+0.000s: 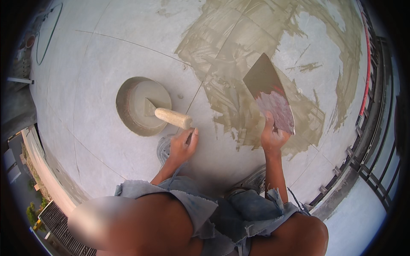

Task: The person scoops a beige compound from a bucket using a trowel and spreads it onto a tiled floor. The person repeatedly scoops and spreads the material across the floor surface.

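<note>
Brown-pink scraper (pixel 270 85) was in right grip (pixel 274 137)

Thumb on its near end, above smeared floor (pixel 102 64). Left grip (pixel 183 145) half-curled just beside the trowel (pixel 171 117); couldn't tell if released. Trowel crossed bucket (pixel 123 104) rim, blade inside.

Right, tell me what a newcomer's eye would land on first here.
Probably the broad olive-brown smear of wet-looking coating, spread over the upper right of the pale floor. Next comes the flat plate, dark above and blotched pinkish below, held in the right hand over that smear. Left of centre stands a round pan, with a trowel whose handle juts over its rim toward the left hand.
</note>
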`<state>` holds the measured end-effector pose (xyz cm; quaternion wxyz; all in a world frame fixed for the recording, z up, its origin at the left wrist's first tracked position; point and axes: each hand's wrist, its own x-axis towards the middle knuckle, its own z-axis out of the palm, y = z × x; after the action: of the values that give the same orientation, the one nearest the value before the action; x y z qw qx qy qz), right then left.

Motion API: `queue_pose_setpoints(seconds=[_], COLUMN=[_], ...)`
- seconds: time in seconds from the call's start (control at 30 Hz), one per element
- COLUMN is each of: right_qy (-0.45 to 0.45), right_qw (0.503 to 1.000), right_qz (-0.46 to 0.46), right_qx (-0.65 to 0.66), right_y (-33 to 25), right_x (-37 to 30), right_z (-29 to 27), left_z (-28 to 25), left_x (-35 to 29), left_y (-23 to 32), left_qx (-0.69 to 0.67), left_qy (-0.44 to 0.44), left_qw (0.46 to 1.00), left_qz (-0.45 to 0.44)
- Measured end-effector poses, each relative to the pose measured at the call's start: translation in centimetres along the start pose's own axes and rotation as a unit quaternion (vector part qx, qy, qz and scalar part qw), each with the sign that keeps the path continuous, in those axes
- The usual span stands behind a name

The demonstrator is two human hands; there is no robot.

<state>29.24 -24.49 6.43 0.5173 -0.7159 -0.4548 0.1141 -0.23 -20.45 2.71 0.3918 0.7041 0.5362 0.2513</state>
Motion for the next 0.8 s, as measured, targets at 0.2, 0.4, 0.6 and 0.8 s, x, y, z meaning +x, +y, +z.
queue_pose_setpoints(seconds=[0.2, 0.4, 0.6, 0.8], right_qy=[0.033, -0.015, -0.057, -0.207], right_qw=[0.997, 0.999, 0.991, 0.918], right_qz=[0.022, 0.047, -0.033, -0.024], right_qx=[0.060, -0.014, -0.116, -0.338], right_y=[0.6, 0.4, -5.2, -4.6], right_x=[-0.3, 0.4, 7.9, 10.1], right_z=[0.3, -0.8, -2.0, 1.4], left_z=[0.2, 0.0, -0.1, -0.2], left_x=[0.1, 0.0, 0.0, -0.3], left_y=[-0.1, -0.1, 0.2, -0.3], left_qx=[0.001, 0.007, 0.012, 0.010], left_qy=[0.009, 0.005, -0.014, 0.002], left_qw=[1.000, 1.000, 1.000, 1.000], left_qz=[0.022, 0.015, -0.006, -0.004])
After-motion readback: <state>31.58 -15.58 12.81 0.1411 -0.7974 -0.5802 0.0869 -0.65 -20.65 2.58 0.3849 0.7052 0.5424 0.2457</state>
